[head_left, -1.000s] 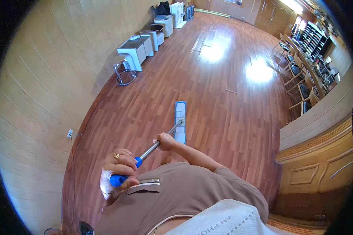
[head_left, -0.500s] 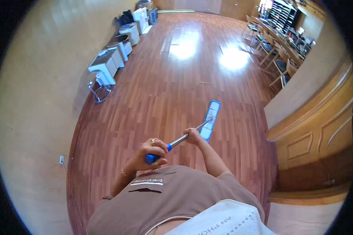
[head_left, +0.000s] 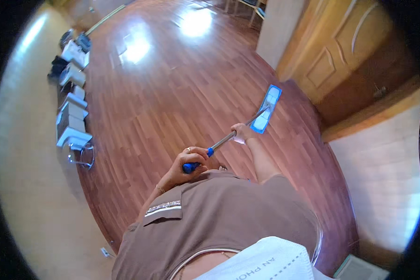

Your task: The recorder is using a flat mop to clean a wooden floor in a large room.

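A flat mop [head_left: 267, 110] with a blue-edged, pale rectangular head lies on the wood-look floor ahead of me to the right, near the door. Its metal pole slants back toward my body and ends in a blue grip. My left hand [head_left: 187, 164] is wrapped round that blue grip close to my belly, a ring and a bracelet showing on it. Farther down the pole, my right hand [head_left: 242, 133] is closed on the metal part, arm stretched forward. The fingertips of the right hand are partly hidden.
Along the left wall stand a chrome-framed stool [head_left: 82, 156], a white cabinet-like unit [head_left: 72, 123] and several bins. A carved wooden door [head_left: 343, 60] and its frame are at the right. Chair legs [head_left: 254, 16] show at the far right. A pale flat box [head_left: 359, 268] sits at lower right.
My view and body have turned to the right, so the room swings left. The mop head has moved rightward over the floor toward the door. Both hands keep their hold on the mop.
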`<state>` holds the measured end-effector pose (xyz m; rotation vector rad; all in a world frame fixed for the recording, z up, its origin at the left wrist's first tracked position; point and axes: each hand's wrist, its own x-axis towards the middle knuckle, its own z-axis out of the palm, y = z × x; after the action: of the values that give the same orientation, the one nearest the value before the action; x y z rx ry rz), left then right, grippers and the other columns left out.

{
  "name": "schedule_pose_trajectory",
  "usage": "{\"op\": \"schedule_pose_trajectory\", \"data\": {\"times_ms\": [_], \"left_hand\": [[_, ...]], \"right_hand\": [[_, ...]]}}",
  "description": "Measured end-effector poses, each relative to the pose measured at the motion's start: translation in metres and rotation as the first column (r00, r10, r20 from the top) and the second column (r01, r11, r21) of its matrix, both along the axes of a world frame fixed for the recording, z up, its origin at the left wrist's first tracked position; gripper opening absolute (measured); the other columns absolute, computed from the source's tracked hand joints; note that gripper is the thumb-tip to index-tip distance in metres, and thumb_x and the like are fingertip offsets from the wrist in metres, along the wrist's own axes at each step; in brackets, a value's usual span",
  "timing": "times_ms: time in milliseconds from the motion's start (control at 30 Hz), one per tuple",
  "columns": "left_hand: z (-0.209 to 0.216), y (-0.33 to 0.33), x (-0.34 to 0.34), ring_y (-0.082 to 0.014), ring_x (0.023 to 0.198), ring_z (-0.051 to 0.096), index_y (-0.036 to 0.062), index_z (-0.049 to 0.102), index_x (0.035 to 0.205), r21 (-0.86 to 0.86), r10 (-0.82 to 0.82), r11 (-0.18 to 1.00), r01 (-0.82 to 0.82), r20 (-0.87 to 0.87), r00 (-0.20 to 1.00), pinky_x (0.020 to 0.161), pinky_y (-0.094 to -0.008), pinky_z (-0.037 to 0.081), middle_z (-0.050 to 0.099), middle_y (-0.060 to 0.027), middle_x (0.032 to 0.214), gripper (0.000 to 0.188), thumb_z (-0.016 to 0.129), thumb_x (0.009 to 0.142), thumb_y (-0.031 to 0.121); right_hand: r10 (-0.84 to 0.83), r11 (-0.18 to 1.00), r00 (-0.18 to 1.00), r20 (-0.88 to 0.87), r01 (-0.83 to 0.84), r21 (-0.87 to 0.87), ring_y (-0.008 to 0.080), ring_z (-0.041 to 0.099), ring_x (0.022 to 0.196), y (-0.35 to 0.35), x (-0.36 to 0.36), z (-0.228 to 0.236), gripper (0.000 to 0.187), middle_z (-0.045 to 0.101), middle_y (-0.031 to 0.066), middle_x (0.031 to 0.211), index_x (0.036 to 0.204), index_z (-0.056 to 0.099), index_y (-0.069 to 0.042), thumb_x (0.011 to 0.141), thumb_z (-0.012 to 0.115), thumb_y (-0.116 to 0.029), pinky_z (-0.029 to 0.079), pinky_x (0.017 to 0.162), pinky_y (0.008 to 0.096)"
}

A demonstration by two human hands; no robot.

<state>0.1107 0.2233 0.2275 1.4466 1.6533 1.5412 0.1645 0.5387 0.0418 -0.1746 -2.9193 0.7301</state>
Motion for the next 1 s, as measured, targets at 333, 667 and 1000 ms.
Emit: {"op": "schedule_pose_trajectory", "data": {"times_ms": [333, 667, 1000], "left_hand": [[-0.009, 0.047, 0.001, -0.0294, 0.111, 0.056, 0.0063, 0.062, 0.086, -0.013, -0.395, 0.918, 0.396, 0.052, 0.917, 0.094, -0.0413, 0.043, 0.061, -0.0100, 0.103, 0.014, 0.073, 0.078, 0.007], [-0.006, 0.081, 0.013, -0.0287, 0.109, 0.055, 0.0057, 0.063, 0.086, -0.025, -0.686, 0.722, 0.692, 0.109, 0.719, 0.093, -0.0400, 0.042, 0.062, -0.0105, 0.102, 0.014, 0.073, 0.076, 0.007], [-0.003, 0.077, 0.033, -0.0286, 0.103, 0.057, 0.0057, 0.064, 0.084, 0.033, -0.823, 0.557, 0.830, 0.155, 0.547, 0.095, -0.0417, 0.041, 0.063, -0.0108, 0.097, 0.011, 0.073, 0.079, 0.010]], "right_hand": [[-0.331, 0.943, 0.943, -0.018, 0.332, 0.040, 0.0370, 0.059, 0.074, 0.022, 0.120, -0.031, 0.017, 0.059, 0.0161, 0.069, 0.063, 0.055, -0.007, 0.060, 0.066, -0.020, 0.046, 0.064, 0.0462], [-0.605, 0.779, 0.786, -0.126, 0.617, 0.110, 0.0339, 0.057, 0.064, -0.018, 0.229, -0.054, 0.021, 0.051, 0.0160, 0.063, 0.058, 0.045, -0.008, 0.055, 0.066, -0.006, 0.043, 0.056, 0.0433], [-0.863, 0.362, 0.480, 0.161, 0.808, -0.466, 0.0134, 0.040, 0.045, -0.089, 0.303, -0.073, 0.023, 0.040, 0.0023, 0.048, 0.056, 0.045, -0.010, 0.078, 0.049, -0.017, 0.031, 0.040, 0.0318]]}}
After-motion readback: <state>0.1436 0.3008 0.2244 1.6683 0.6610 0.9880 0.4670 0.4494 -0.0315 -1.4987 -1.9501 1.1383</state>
